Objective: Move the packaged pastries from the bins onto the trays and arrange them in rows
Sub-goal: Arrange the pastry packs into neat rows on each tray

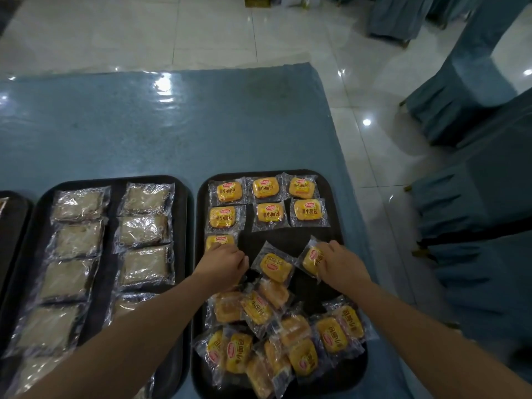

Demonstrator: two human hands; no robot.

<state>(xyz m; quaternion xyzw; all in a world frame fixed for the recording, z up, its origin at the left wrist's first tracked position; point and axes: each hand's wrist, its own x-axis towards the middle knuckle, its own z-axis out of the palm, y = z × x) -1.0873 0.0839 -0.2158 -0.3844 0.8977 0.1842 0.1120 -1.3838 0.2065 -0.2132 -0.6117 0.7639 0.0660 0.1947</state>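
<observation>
A black tray (334,237) on the right holds yellow packaged pastries. Two neat rows of three lie at its far end (267,191). A seventh pack (220,240) starts a third row at the left, and my left hand (223,262) rests on its near edge with curled fingers. My right hand (338,262) grips another yellow pack (312,259), tilted, at the tray's right side. One loose pack (275,266) lies between my hands. A jumbled heap of yellow packs (276,341) fills the near half of the tray.
A second black tray (110,283) to the left carries pale pastries in clear wrappers in two columns. A third tray's edge (14,226) shows at far left. The table has a blue cover (172,125). Blue-covered chairs (475,197) stand to the right on a tiled floor.
</observation>
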